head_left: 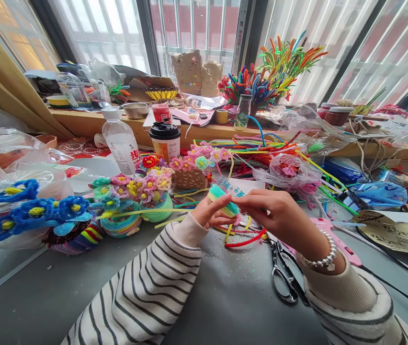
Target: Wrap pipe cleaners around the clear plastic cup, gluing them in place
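Above the middle of the table, my left hand [209,210] is closed around a small striped roll of fuzzy pipe cleaners [216,192] in teal and yellow. My right hand [274,213] is closed too, its thumb and fingers pinching at the roll's right side; its fingertips are partly hidden. Below the hands lie loose pipe cleaners [243,245], red and yellow, among scattered glitter. Black-handled scissors [286,282] rest near my right wrist. A pink glue gun [336,242] lies behind that wrist.
Pipe-cleaner flower pots [153,207] stand at the left, with blue flowers [51,211] nearest. Behind them are a water bottle [119,143] and a lidded paper cup [165,141]. Piled pipe cleaners [261,148] and plastic packs [379,194] fill the right back; a black cable [401,287] crosses the right side.
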Available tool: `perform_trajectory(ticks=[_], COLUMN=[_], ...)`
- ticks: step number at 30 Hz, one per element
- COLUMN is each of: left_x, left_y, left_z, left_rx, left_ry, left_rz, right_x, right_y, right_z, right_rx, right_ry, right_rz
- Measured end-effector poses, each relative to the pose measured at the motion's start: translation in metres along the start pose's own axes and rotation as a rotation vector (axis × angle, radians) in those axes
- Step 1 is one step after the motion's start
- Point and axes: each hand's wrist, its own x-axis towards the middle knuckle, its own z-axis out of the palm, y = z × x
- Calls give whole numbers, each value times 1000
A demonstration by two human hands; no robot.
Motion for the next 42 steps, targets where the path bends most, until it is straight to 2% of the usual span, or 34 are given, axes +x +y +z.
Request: perform_trajectory(ticks=[4, 9, 18, 25, 28, 37, 42], left_x=[2, 4, 0, 0, 0, -1, 0], left_y=[-1, 1, 11, 9, 8, 9, 9], left_z=[-2, -1, 0, -3, -4, -3, -5], left_rx=[-60, -109, -236, -202, -173, -229, -206], left_ry=[-17, 30, 89, -16, -49, -133, -146], left_rz=[-51, -82, -15, -24, -59, -153, -196], right_x=[1, 2, 4, 6, 6, 4, 7], right_y=[-1, -3, -1, 7, 9, 13, 13], right_z=[2, 6, 10, 8, 7, 13, 11], right_rx=[57, 129, 176, 378, 452, 461, 220], right_ry=[19, 50, 56, -57, -63, 86, 238], right_rz=[10, 74, 155, 265, 294, 375, 300])
